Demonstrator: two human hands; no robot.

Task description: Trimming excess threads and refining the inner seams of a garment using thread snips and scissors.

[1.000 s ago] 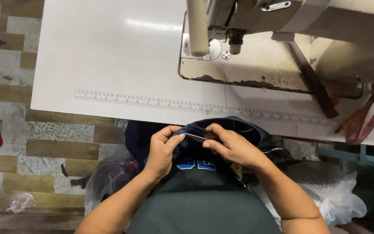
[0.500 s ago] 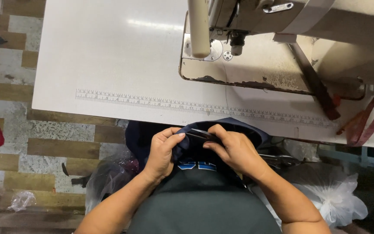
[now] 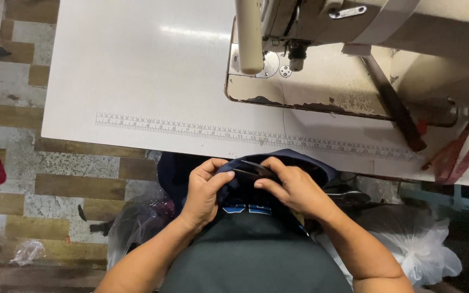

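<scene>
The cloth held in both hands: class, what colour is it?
Dark navy blue cloth, seen best in the head view, the only one.

White table (image 3: pixel 137 81); cream sewing machine (image 3: pixel 365 59) on right part; ruler strip (image 3: pixel 191 128) along near edge

The scene is seen from a single head-worn camera, aimed steeply downward from close above the lap. The white counter (image 3: pixel 137 81) fills the upper frame; the floor (image 3: pixel 39 184) is caught at left.
</scene>
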